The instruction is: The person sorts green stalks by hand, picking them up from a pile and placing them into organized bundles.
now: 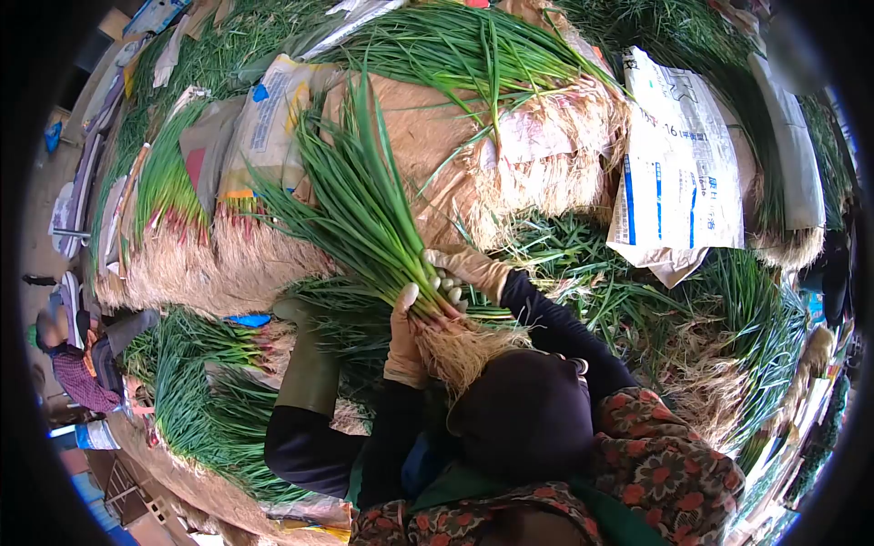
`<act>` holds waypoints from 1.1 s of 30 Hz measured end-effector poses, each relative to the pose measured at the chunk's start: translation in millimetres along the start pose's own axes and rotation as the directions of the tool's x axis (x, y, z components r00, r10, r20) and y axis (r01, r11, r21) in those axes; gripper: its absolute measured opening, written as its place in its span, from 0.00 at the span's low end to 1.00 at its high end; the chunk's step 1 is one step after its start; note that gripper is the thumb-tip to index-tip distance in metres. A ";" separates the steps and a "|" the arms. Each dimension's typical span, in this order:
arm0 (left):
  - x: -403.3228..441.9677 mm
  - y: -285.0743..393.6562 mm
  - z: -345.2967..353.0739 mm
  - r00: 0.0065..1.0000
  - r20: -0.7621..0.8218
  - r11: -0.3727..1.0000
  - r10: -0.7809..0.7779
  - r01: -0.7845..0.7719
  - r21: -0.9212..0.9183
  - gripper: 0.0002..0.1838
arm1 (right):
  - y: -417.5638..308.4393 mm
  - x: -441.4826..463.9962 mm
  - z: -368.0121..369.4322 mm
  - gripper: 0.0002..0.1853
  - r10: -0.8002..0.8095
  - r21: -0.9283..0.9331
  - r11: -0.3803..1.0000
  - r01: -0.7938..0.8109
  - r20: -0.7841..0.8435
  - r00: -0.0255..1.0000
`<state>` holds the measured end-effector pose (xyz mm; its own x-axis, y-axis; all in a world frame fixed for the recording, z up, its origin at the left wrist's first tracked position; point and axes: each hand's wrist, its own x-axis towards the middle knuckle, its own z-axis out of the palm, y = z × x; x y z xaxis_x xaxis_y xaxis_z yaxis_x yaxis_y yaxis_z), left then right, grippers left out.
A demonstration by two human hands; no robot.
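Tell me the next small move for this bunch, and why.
Probably even up the roots of the green bunch: they splay loosely, while the left hand and right hand both hold the stems just above them.

White printed sack (683, 155) with blue stripes, right side. Pale sack (267, 127) with yellow edging, upper left. Person (86, 378) in checked top, far left; blue-and-white container (96, 435) just below.

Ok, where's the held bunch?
Left of head view centre, the green bunch is gripped by the left hand and right hand, roots beside the dark cap.
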<state>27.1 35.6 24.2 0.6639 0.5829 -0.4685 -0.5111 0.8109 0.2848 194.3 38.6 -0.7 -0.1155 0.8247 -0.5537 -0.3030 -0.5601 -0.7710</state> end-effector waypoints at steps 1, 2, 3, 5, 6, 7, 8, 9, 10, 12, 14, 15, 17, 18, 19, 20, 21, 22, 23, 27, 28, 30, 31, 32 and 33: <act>-4.2 3.9 8.7 1.000 0.023 1.000 0.017 -0.017 -0.017 0.22 | -0.9 5.2 7.7 0.18 0.044 0.054 0.998 -0.039 -0.084 0.995; -7.5 7.3 13.3 0.998 0.044 0.999 0.036 -0.035 -0.035 0.22 | -5.4 2.7 14.7 0.18 0.041 0.238 0.971 -0.030 -0.043 0.998; -9.6 9.5 14.0 0.996 0.063 0.997 0.056 -0.053 -0.056 0.21 | 23.5 29.0 8.3 0.16 0.051 0.304 0.952 -0.048 -0.002 0.999; -6.6 7.4 -13.3 0.999 0.008 0.997 0.045 -0.046 0.066 0.24 | 28.7 27.4 22.5 0.12 -0.238 -0.125 0.967 0.220 -0.148 0.960; -5.8 2.8 -14.6 1.000 -0.005 0.999 0.024 -0.024 0.034 0.25 | 40.7 33.8 18.8 0.10 -0.327 -0.599 0.793 0.112 -0.263 0.908; -5.5 -1.2 -14.1 1.000 -0.017 1.000 -0.003 0.003 0.005 0.27 | 51.1 32.4 10.3 0.13 -0.454 -0.797 0.602 0.048 -0.292 0.842; -5.7 -1.4 -13.1 1.000 0.010 0.999 -0.026 0.026 -0.020 0.27 | 55.9 34.8 -1.3 0.14 -0.339 -0.951 0.308 0.032 -0.078 0.938; -5.4 2.8 -9.9 0.998 0.042 0.998 -0.040 0.042 -0.046 0.27 | 61.5 42.8 -17.5 0.16 -0.143 -0.996 -0.020 0.088 0.090 0.986; -8.0 6.3 -5.1 0.996 0.068 0.995 -0.051 0.056 -0.077 0.28 | 61.3 34.0 -26.2 0.17 -0.181 -0.958 -0.013 0.286 0.284 0.942; -11.7 6.7 14.8 0.998 0.054 0.992 0.011 -0.004 -0.129 0.28 | 59.2 32.4 -57.9 0.17 -0.601 -0.946 0.000 0.325 0.260 0.756; -14.2 4.9 33.1 0.997 0.046 0.983 0.054 -0.045 -0.176 0.28 | 29.6 47.5 -111.5 0.17 -0.840 -0.982 -0.036 0.185 0.130 0.527; -15.1 4.1 34.7 0.997 0.075 0.979 0.026 -0.010 -0.204 0.28 | -4.2 33.9 -115.1 0.17 -0.792 -0.966 0.247 0.080 -0.153 0.592; -10.0 4.8 28.6 0.987 0.160 0.990 0.001 0.022 -0.140 0.27 | -85.8 -3.4 -100.7 0.17 -0.579 -0.692 0.722 -0.004 -0.608 0.543; -8.3 4.5 27.1 0.987 0.158 0.992 -0.009 0.029 -0.123 0.26 | -87.7 11.7 -115.5 0.15 -0.664 -0.761 0.644 0.080 -0.504 0.552; -6.9 4.9 27.3 0.988 0.156 0.994 -0.017 0.034 -0.106 0.26 | -78.3 37.0 -135.7 0.12 -0.738 -0.816 0.555 0.164 -0.391 0.551; -6.7 5.0 33.1 0.992 0.122 0.995 0.018 -0.006 -0.098 0.26 | -57.4 71.9 -158.6 0.08 -0.861 -0.882 0.432 0.188 -0.341 0.378; -9.0 6.1 43.4 0.997 0.061 0.997 0.052 -0.048 -0.057 0.27 | -71.4 55.3 -138.0 0.06 -0.926 -0.964 0.257 0.062 -0.227 0.301; -14.3 7.3 54.7 0.996 -0.007 0.996 0.090 -0.090 -0.018 0.27 | -73.9 49.3 -121.9 0.06 -0.918 -0.967 0.252 0.030 -0.229 0.324; -17.5 8.5 58.9 0.989 -0.079 0.992 0.128 -0.127 0.024 0.28 | -67.8 45.3 -108.5 0.06 -0.907 -0.969 0.248 -0.004 -0.234 0.350; 1.6 5.9 9.3 0.990 0.025 0.986 0.136 -0.138 0.090 0.31 | -29.6 -41.8 -16.7 0.18 -0.537 -0.940 0.317 0.129 -0.066 0.841; 3.5 5.9 6.1 0.991 0.029 0.985 0.128 -0.131 0.110 0.30 | -24.6 -59.2 -2.2 0.20 -0.375 -0.820 0.525 0.229 0.018 0.927; 2.7 2.6 21.7 0.990 -0.026 0.985 0.139 -0.135 0.108 0.30 | 11.9 -52.9 -10.7 0.25 -0.449 -0.662 0.615 0.428 0.152 0.881; -0.1 1.1 31.7 0.984 -0.085 0.985 0.158 -0.150 0.089 0.30 | 23.8 -45.3 -19.6 0.26 -0.465 -0.638 0.630 0.443 0.147 0.873; 6.7 3.3 1.6 0.993 0.076 0.987 0.094 -0.103 0.122 0.28 | 27.8 -30.3 -34.9 0.26 -0.399 -0.619 0.676 0.400 0.149 0.905; 6.7 2.3 -2.0 0.996 0.060 0.992 0.071 -0.077 0.105 0.28 | 23.5 -21.4 -36.7 0.24 -0.399 -0.506 0.787 0.352 0.017 0.917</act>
<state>29.3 41.3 20.0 0.6576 0.6411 -0.3957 -0.5009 0.7644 0.4060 224.4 4.9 -18.6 -0.0013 0.9809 -0.1943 0.1993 -0.1902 -0.9613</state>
